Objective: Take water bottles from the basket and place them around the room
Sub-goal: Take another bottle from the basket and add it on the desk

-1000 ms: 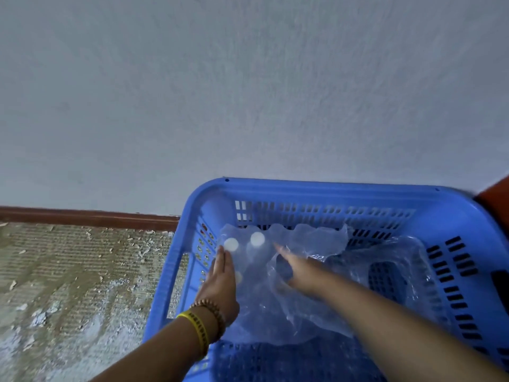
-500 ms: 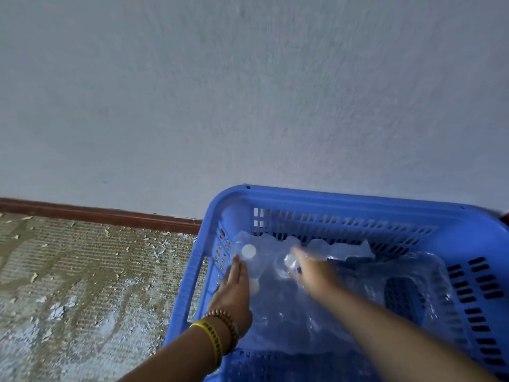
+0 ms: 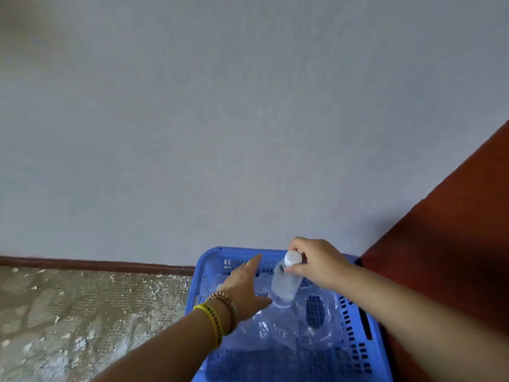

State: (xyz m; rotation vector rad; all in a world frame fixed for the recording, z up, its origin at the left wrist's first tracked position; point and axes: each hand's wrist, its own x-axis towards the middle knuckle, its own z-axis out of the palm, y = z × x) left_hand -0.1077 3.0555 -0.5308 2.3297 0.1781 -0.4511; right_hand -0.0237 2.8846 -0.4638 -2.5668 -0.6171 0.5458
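A blue perforated plastic basket point(image 3: 355, 346) stands on the floor against the wall, lined with crumpled clear plastic wrap point(image 3: 275, 329). My right hand point(image 3: 316, 261) grips a clear water bottle point(image 3: 285, 283) by its white-capped neck and holds it above the wrap. My left hand point(image 3: 242, 288), with a yellow band and bead bracelets on the wrist, reaches flat into the basket, fingers straight, over the wrap. A white cap of another bottle point(image 3: 219, 287) peeks out beside the left hand.
A pale grey wall point(image 3: 248, 119) fills most of the view, with a dark red skirting point(image 3: 96, 264) at its foot. The floor point(image 3: 82, 312) to the left is rough and flaking. A dark red surface point(image 3: 446, 257) rises at the right of the basket.
My right hand has taken hold of a bottle near its cap and lifted it out of the wrap. The left hand stays in the basket. The view has tilted upward and shifted.
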